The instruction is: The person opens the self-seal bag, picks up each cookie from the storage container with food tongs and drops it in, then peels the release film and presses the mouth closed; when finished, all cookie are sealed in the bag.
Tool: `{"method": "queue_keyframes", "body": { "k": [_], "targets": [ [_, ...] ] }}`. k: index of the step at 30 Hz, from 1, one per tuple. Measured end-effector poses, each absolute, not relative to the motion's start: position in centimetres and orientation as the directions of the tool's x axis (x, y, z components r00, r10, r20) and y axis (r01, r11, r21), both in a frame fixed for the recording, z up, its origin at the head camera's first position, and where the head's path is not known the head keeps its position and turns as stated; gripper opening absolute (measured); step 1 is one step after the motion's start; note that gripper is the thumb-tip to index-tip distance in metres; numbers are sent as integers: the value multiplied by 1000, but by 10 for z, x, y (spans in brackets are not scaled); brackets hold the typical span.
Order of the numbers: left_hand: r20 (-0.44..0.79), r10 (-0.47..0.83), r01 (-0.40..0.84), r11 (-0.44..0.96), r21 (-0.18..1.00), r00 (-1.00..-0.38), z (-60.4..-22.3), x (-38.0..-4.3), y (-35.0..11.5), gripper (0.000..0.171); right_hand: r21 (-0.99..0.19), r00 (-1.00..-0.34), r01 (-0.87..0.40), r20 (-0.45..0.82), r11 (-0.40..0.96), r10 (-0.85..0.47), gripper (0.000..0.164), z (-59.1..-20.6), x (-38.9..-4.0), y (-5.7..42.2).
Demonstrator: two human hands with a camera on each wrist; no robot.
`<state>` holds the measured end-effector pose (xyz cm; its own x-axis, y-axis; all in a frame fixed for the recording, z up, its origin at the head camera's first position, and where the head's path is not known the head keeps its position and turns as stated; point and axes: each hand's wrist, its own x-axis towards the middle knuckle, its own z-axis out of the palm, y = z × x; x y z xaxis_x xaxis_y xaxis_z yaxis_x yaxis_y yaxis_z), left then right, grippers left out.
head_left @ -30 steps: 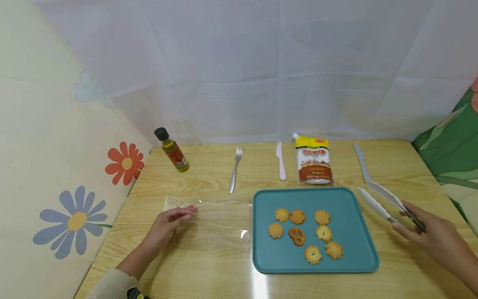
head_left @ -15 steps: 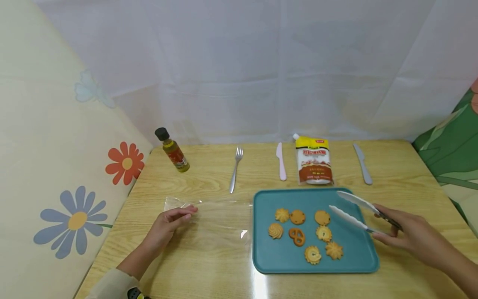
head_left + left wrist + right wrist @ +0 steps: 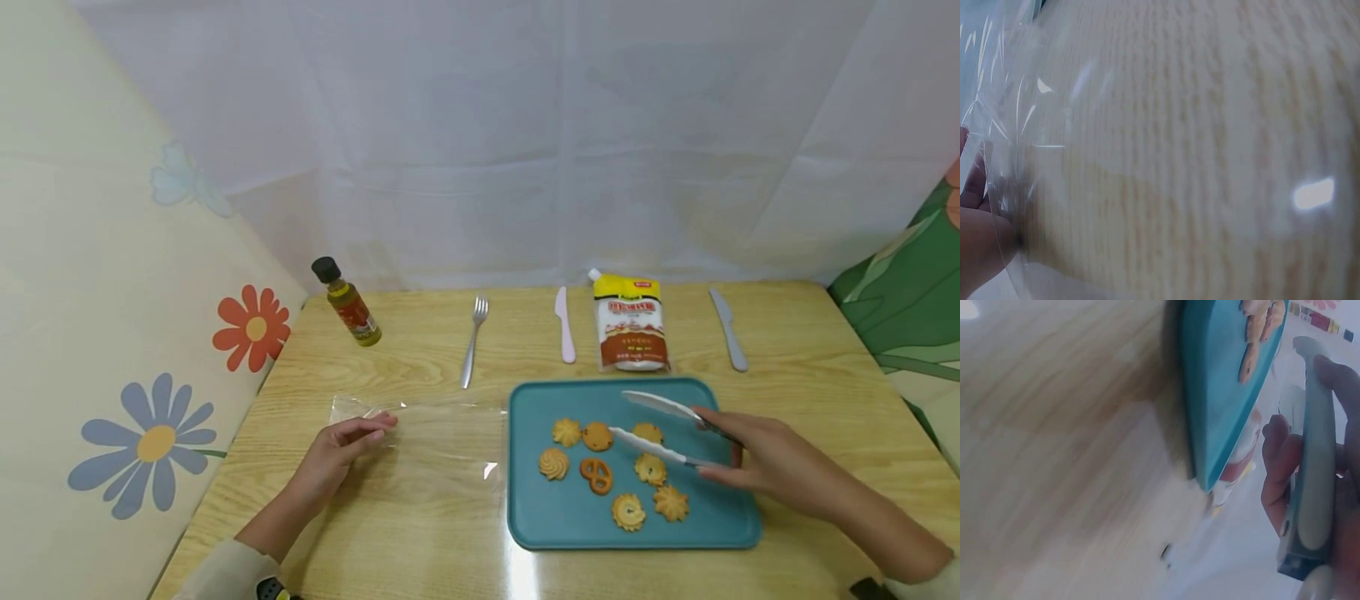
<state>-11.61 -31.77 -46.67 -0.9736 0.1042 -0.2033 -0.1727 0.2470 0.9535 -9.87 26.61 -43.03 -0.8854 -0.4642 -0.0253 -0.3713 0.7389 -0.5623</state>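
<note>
My left hand (image 3: 339, 454) pinches the left part of a clear plastic bag (image 3: 450, 433) lying on the table. In the left wrist view the film (image 3: 1022, 112) is creased around the fingers. The right hand (image 3: 772, 454) grips a pair of tongs (image 3: 652, 447) with pale tips spread apart, over the blue-green tray (image 3: 540, 521). The lower tip overlaps a round cookie (image 3: 647, 431) near the tray's middle. Several other cookies lie about it, among them a pretzel (image 3: 596, 475) and a swirled cookie (image 3: 553, 463). Between the tong tips there is nothing held.
Behind the tray lies a yellow and white pouch (image 3: 630, 321), with a pink knife (image 3: 565, 325) to its left and a grey knife (image 3: 728, 329) to its right. A fork (image 3: 474, 342) lies farther left. A black-capped bottle (image 3: 348, 304) stands at the back left.
My right hand has carried the tongs leftward from beside the tray to above the cookies. The left hand and the bag stay where they were.
</note>
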Motion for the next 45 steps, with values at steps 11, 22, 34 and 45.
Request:
{"method": "queue_keyframes", "body": {
  "k": [11, 22, 34, 45],
  "targets": [
    [-209, 100, -179, 248, 952, -973, -467, -116, -317, 39, -564, -829, -425, -72, 709, -554, 77, -429, -116, 237],
    [-182, 122, -149, 240, 959, -976, -468, -116, -317, 40, -534, -791, -474, -90, 700, -604, 77, -431, -129, 218],
    [-179, 123, -146, 240, 960, -976, -468, -116, -317, 40, -439, -780, -516, -114, 736, -615, 74, -427, -137, 201],
    [-205, 101, -174, 251, 952, -974, -467, -116, -316, 40, -434, -753, -547, -119, 716, -648, 71, -424, -139, 198]
  ]
}}
